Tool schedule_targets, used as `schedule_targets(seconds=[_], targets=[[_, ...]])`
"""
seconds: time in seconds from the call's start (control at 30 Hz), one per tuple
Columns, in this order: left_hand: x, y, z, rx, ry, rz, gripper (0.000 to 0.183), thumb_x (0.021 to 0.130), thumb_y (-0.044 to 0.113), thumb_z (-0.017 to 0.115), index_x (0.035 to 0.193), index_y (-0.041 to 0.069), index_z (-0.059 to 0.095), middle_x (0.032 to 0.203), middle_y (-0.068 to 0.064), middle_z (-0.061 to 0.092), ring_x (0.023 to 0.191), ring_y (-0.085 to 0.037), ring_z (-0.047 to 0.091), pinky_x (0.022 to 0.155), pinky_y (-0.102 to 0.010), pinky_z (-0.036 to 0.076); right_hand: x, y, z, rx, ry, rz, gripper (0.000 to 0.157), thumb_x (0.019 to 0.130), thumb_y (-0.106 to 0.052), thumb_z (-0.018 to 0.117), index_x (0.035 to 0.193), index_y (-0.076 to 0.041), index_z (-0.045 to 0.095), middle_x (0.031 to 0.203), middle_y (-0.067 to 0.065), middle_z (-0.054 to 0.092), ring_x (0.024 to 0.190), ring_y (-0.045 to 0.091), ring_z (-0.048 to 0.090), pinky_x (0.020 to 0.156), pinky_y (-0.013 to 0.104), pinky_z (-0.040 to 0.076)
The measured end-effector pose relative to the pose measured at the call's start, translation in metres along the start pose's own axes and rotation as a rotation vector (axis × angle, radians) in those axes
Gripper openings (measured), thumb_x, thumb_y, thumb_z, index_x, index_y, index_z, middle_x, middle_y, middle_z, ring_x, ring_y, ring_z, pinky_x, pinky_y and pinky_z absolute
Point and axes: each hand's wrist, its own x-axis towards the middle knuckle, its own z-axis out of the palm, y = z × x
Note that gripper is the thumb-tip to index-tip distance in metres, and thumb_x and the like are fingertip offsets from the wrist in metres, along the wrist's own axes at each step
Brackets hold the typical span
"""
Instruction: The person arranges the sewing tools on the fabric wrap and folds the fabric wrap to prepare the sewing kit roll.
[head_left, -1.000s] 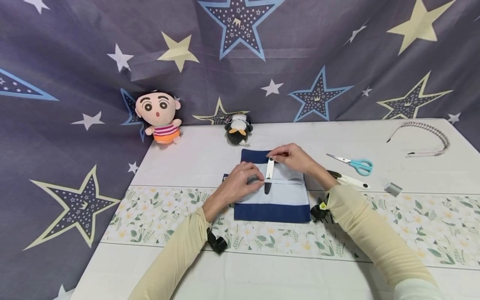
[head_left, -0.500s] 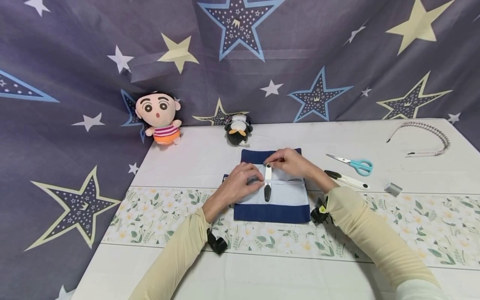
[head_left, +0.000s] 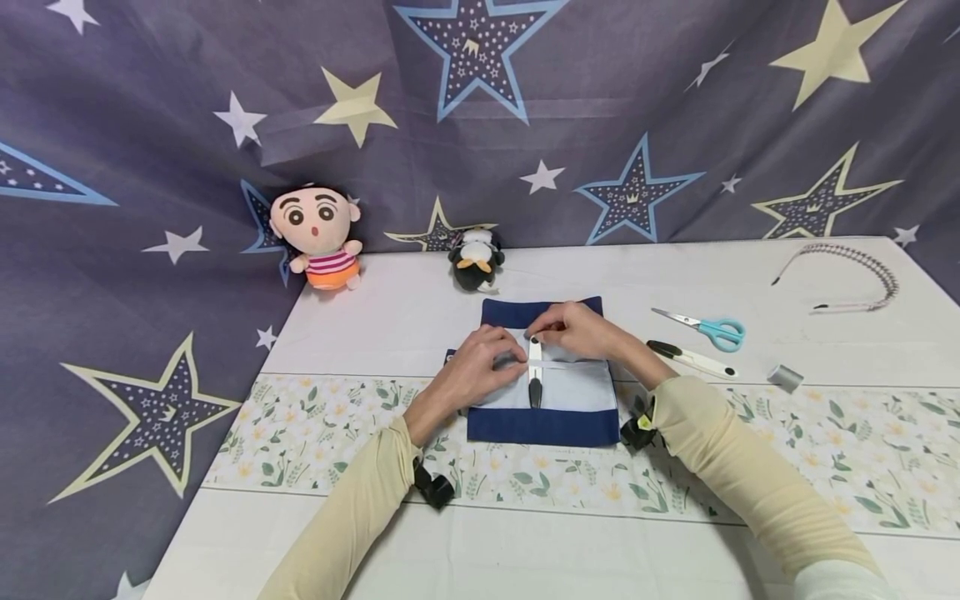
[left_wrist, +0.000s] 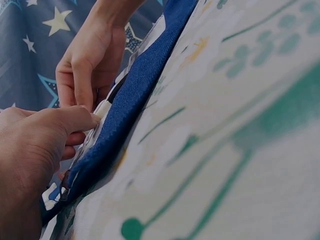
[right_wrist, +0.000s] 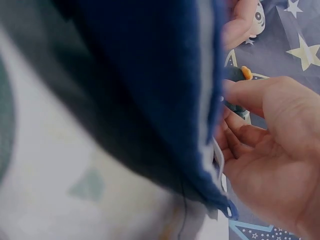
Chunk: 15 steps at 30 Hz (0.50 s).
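A navy and pale blue fabric pouch lies unfolded on the table, a narrow white band running across its middle. A slim white tool with a black end lies lengthwise on the pale lining, passing under the band. My right hand pinches the tool's far end between thumb and fingers. From the left, my left hand pinches the band right beside the tool. In the left wrist view, the left hand is low over the navy edge. In the right wrist view, the pouch partly hides the right hand's fingertips.
To the right lie a similar white and black tool, blue-handled scissors, a grey spool and a headband. A plush doll and a plush penguin sit along the back, before a star-patterned curtain.
The slim white tool has slid toward me under the band, its black end reaching closer to the near navy strip. My right hand moved with it; the left hand stayed in place.
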Motion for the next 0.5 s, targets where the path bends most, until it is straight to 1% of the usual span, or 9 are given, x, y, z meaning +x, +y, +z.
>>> schedule_targets(seconds=[0.13,0.3,0.43,0.5], targets=[[-0.0004,0.0006,-0.0006,0.0,-0.001,-0.004,0.007,0.094,0.014,0.078,0.1,0.01,0.077,0.104,-0.003,0.069,0.1,-0.022,0.06,0.09,-0.038,0.048,-0.0003,0.0005,0.0006,-0.001,0.0,0.0,0.022,0.102,-0.001,0.061,0.117,0.0,0.076,0.113,0.014,0.07,0.088,0.02,0.062,0.073,0.034,0.047],[-0.0004,0.0012,-0.0007,0.002,-0.003,-0.004,0.007,0.095,0.014,0.078,0.1,0.009,0.078,0.104,-0.003,0.069,0.1,-0.022,0.06,0.091,-0.039,0.048,-0.0017,-0.0001,0.0014,-0.009,0.008,-0.026,0.022,0.101,0.0,0.061,0.116,0.002,0.076,0.112,0.014,0.07,0.09,0.021,0.064,0.074,0.035,0.05],[-0.0007,0.0006,-0.0005,0.004,-0.005,-0.008,0.007,0.095,0.014,0.077,0.1,0.009,0.078,0.104,-0.003,0.069,0.101,-0.022,0.06,0.091,-0.039,0.048,-0.0016,-0.0015,0.0015,-0.018,-0.002,-0.004,0.022,0.102,-0.001,0.061,0.118,0.001,0.076,0.114,0.014,0.07,0.093,0.022,0.065,0.077,0.037,0.051],[-0.0007,0.0004,-0.0004,0.004,-0.005,-0.007,0.007,0.095,0.014,0.077,0.1,0.009,0.078,0.104,-0.003,0.069,0.101,-0.022,0.06,0.092,-0.039,0.048,-0.0013,-0.0025,0.0015,-0.03,-0.007,0.014,0.022,0.102,-0.003,0.061,0.118,-0.001,0.076,0.115,0.014,0.07,0.092,0.022,0.064,0.076,0.037,0.05]])
